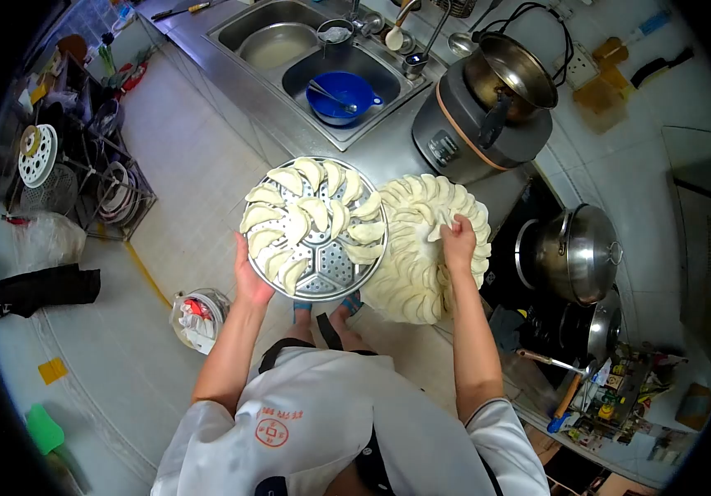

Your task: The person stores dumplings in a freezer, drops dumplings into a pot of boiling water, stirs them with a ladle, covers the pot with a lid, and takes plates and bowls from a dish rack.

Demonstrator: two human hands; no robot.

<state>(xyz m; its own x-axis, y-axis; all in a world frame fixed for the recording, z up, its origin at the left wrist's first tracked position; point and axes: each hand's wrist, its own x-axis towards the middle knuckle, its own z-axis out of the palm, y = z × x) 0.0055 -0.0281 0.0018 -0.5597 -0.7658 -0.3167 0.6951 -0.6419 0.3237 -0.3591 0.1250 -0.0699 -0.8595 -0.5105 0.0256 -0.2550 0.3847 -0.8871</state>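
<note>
My left hand [252,274] is closed on the left rim of a round perforated metal steamer tray [319,271]. Crescent-shaped dumplings lie around its edge and in its middle, while bare metal shows at its lower front. Close beside it on the right is a round layout of many pale dumplings [409,277], overlapping in rings; whatever holds them is mostly covered. Over that layout, my right hand [458,244] pinches a dumpling [443,221] between thumb and fingers.
Behind the trays is a steel sink [296,78] with a blue basin [340,97]. A grey cooker [454,136] bears a pot [511,74]. A lidded pot [582,255] stands on the stove at right. A bin [201,318] and a rack [128,186] are at left.
</note>
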